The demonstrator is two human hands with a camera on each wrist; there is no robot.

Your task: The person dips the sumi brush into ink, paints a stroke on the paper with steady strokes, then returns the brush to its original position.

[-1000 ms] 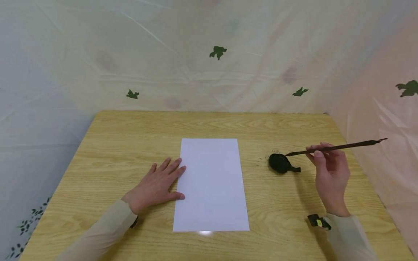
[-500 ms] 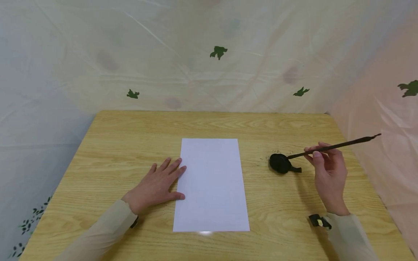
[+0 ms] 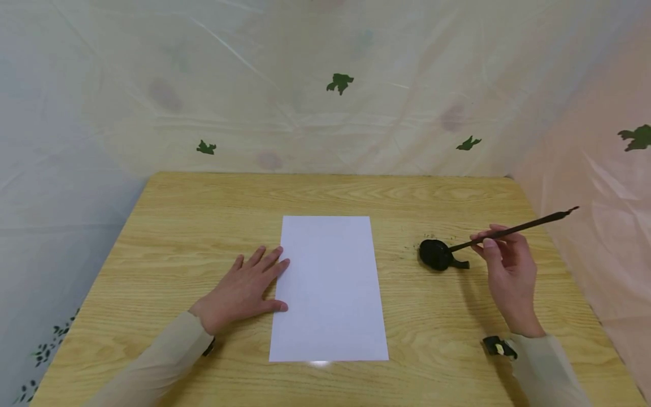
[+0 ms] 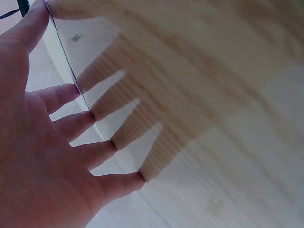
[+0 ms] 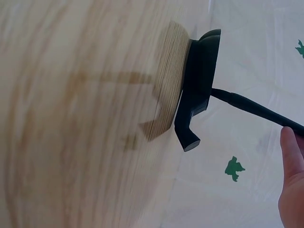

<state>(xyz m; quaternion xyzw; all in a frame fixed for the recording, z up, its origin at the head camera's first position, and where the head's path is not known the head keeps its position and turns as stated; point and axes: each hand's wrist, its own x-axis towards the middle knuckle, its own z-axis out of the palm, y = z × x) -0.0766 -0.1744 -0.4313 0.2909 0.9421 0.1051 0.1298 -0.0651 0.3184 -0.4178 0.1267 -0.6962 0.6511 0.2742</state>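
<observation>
A writing brush [image 3: 529,226] with a dark handle is pinched by my right hand [image 3: 511,277], its shaft slanting up to the right. The brush's lower end meets a small black ink dish [image 3: 434,254] with a short curved handle. In the right wrist view the brush [image 5: 256,108] reaches the rim of the ink dish [image 5: 199,71], and its tip is hidden there. My left hand [image 3: 241,294] lies with fingers spread, the fingertips and thumb on the left edge of a blank white sheet of paper [image 3: 330,288].
The wooden table [image 3: 203,209] bears all of this. Small dark specks [image 3: 412,247] lie beside the ink dish. Pale cloth [image 3: 285,85] with green bird shapes hangs behind the table and on both sides.
My right hand has shifted slightly left, and the brush's upper end has swung left and up while its lower end slid right along the dish's rim. The left hand and paper have stayed put.
</observation>
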